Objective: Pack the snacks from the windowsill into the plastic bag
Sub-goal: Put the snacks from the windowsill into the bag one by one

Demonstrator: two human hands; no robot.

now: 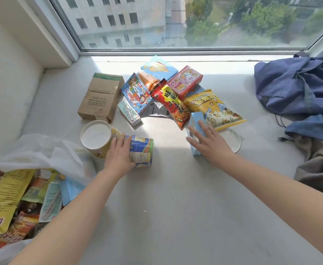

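Windowsill point(176, 217) is white, with a window behind. Left grip point(118, 153) curls round can point(144, 150), which lies on its side near the left edge, touching a white-lidded tub point(96, 134). Right grip point(212, 144) lies spread on blue box point(196, 117) mid-sill. Snack pile point(168, 92) sits toward the back edge. Plastic bag point(42, 150) is at the front-left corner, holding packets.

A wide window point(176, 25) looks down on a pale building point(114, 16) and green trees point(267, 18). Sun falls in a bright patch on the pale grey windowsill point(176, 217) near the glass. A white wall point(5, 83) stands at the left. At the right lies crumpled blue cloth point(300, 83), perhaps a bag, beside grey fabric point(317, 169).
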